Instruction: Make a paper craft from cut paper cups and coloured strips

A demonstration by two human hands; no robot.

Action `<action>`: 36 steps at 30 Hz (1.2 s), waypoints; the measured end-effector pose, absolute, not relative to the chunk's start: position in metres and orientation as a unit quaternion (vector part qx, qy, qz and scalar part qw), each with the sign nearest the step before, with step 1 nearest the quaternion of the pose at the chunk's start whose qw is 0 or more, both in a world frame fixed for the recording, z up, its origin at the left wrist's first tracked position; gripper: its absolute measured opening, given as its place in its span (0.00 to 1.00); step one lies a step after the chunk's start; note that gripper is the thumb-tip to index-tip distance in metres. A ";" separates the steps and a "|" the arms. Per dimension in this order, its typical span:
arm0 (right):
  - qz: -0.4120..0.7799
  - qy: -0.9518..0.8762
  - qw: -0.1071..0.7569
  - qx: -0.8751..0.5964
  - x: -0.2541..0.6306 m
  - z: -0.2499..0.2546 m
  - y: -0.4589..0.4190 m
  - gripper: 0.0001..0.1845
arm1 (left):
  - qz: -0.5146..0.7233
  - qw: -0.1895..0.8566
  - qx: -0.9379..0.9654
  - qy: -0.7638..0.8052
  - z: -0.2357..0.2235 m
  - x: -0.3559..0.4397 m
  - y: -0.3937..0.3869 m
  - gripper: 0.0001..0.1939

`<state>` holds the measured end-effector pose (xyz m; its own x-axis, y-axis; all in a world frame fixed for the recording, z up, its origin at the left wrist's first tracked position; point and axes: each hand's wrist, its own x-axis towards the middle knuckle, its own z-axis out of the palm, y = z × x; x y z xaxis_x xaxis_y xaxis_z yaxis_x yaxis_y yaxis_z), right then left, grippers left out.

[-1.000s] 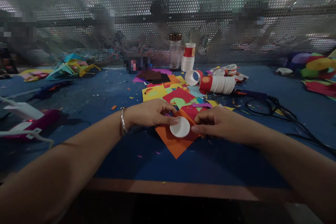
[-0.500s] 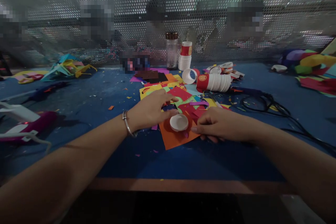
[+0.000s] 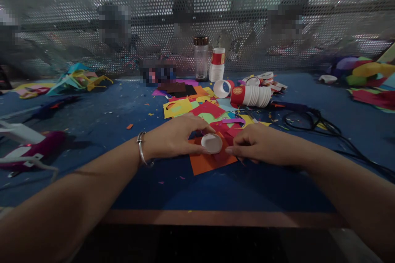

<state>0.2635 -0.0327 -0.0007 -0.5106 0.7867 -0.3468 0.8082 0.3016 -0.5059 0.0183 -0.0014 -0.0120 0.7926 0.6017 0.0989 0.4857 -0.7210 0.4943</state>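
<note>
A shallow white paper cup bottom (image 3: 211, 144) sits over a square of orange paper (image 3: 212, 163). My left hand (image 3: 179, 134), with a silver bangle at its wrist, grips the cup bottom between thumb and fingers from the left. On the other side, my right hand (image 3: 256, 144) is closed, its thumb and curled fingers pressed together at the right edge of the orange paper. Whatever is in those right fingers is hidden from me. Red and green paper pieces (image 3: 212, 111) spread just beyond both hands.
A stack of paper cups (image 3: 251, 96) lies on its side; another cup stack (image 3: 217, 65) stands beside a clear bottle (image 3: 200, 59). Black cable (image 3: 327, 129) coils at right. A purple device (image 3: 43, 150) is at left. A perforated metal screen (image 3: 197, 16) rises behind.
The orange paper has turned, and the white cup bottom has tilted and shifted slightly. My left fingers lifted off it half a second ago and now close round it again. My right hand stays nearly in place.
</note>
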 end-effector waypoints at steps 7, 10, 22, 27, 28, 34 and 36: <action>-0.311 0.821 0.019 0.478 0.265 -0.003 -0.033 0.21 | 0.134 0.229 0.923 0.279 -0.013 0.024 -0.003 0.16; -0.307 0.827 0.017 0.470 0.264 -0.003 -0.033 0.21 | 0.138 0.230 0.921 0.281 -0.015 0.027 -0.003 0.16; -0.319 0.827 0.027 0.461 0.264 -0.001 -0.035 0.19 | 0.131 0.225 0.924 0.279 -0.018 0.033 -0.005 0.18; -0.289 0.841 0.010 0.457 0.272 0.001 -0.032 0.22 | 0.125 0.218 0.926 0.283 -0.018 0.032 -0.005 0.19; -0.284 0.843 0.000 0.457 0.273 0.002 -0.031 0.23 | 0.120 0.214 0.926 0.287 -0.018 0.032 -0.005 0.19; -0.255 0.845 -0.030 0.469 0.278 0.002 -0.026 0.23 | 0.087 0.188 0.927 0.312 -0.015 0.034 -0.011 0.12; -0.246 0.845 -0.027 0.473 0.278 0.002 -0.025 0.22 | 0.077 0.185 0.927 0.318 -0.015 0.034 -0.012 0.11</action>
